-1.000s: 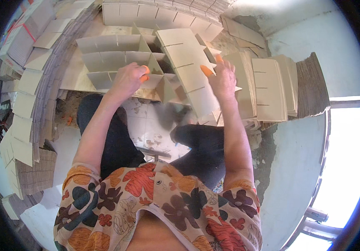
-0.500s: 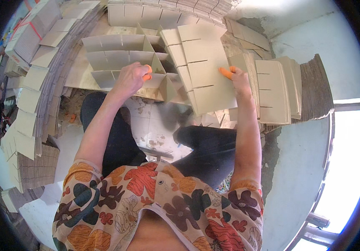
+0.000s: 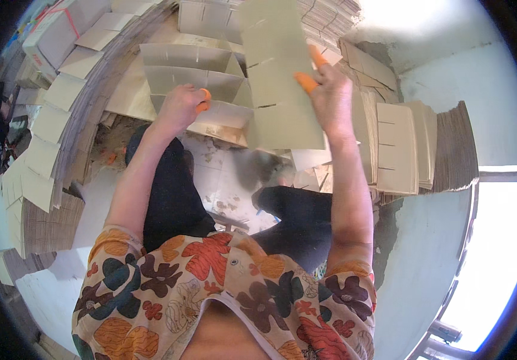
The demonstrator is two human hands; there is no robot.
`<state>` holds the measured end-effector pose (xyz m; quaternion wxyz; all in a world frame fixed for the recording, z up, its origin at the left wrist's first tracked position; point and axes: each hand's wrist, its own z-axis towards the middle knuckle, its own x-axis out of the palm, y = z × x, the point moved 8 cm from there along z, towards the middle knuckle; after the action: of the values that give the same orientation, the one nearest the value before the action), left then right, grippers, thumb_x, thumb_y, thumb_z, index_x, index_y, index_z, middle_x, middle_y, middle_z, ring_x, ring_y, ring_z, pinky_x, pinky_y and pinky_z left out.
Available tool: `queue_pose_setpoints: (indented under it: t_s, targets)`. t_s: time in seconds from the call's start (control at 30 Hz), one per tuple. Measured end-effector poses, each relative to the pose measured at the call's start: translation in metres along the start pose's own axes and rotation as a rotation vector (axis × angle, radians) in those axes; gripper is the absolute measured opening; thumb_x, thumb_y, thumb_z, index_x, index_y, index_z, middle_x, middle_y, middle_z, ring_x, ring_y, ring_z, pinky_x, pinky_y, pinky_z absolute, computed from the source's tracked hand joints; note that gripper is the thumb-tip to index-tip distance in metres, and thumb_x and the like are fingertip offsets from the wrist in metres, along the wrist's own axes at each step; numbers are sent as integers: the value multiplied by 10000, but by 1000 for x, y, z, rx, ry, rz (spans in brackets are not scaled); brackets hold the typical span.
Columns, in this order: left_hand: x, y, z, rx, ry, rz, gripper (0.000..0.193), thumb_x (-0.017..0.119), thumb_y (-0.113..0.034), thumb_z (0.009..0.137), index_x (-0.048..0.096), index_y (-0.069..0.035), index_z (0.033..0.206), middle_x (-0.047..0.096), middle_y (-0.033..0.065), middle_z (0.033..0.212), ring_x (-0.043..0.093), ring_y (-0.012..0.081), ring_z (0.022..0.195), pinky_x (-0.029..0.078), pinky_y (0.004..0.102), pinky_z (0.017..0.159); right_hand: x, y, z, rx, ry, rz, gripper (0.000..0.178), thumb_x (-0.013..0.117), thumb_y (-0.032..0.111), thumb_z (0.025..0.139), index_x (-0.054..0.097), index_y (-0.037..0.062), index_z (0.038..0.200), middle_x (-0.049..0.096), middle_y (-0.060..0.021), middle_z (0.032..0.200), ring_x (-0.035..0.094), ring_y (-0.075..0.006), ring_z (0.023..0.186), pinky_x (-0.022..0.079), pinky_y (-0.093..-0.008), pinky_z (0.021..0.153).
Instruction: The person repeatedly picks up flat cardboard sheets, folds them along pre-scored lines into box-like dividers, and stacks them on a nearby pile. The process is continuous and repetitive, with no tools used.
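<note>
An assembled cardboard divider grid (image 3: 195, 78) of interlocking slotted strips stands before me on a board. My left hand (image 3: 180, 109), with orange covers on its fingertips, is closed in a pinch at the top edge of the grid's nearest strip. My right hand (image 3: 333, 99) grips the right edge of a slotted cardboard sheet (image 3: 279, 84), its orange-covered thumb lying on the face and the forefinger partly beyond the edge. Tilted over the right part of the grid, this sheet hides the cells behind it.
Stacks of slotted cardboard (image 3: 397, 144) stand upright at the right by the wall. A long curved row of cardboard pieces (image 3: 69, 93) runs along the left, beside a white box (image 3: 60, 36). More stacked strips (image 3: 329, 18) lie at the back. My knees are below the board.
My right hand has moved up and slightly left, and its sheet has risen and swung steeper. The fanned pieces behind it no longer show. My left hand stays at the grid.
</note>
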<state>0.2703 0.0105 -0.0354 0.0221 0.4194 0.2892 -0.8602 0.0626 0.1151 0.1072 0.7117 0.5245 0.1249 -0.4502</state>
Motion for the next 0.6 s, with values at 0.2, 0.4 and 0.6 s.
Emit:
queue_pose_setpoints:
  t_s: [0.2, 0.4, 0.6]
  targets:
    - [-3, -6, 4, -24, -27, 8, 114, 693, -49, 700, 610, -49, 778, 612, 135, 704, 581, 324, 728, 471, 433, 636, 60, 17, 19, -104, 29, -16, 465, 730, 27, 723, 576, -72, 1151, 575, -264, 725, 586, -307, 576, 469, -343, 546]
    - [2, -1, 0, -12, -26, -16, 141, 693, -68, 723, 586, -48, 813, 620, 113, 731, 568, 321, 710, 462, 425, 648, 92, 20, 32, -142, 90, -179, 519, 725, 40, 738, 548, -44, 1219, 633, -226, 840, 597, -268, 652, 487, -326, 636]
    - [3, 0, 2, -35, -3, 3, 148, 695, -70, 719, 575, -44, 803, 617, 114, 727, 573, 326, 719, 466, 420, 655, 101, 16, 45, -118, 263, -184, 495, 724, 65, 754, 550, -64, 1199, 631, -260, 966, 640, -301, 807, 496, -328, 713]
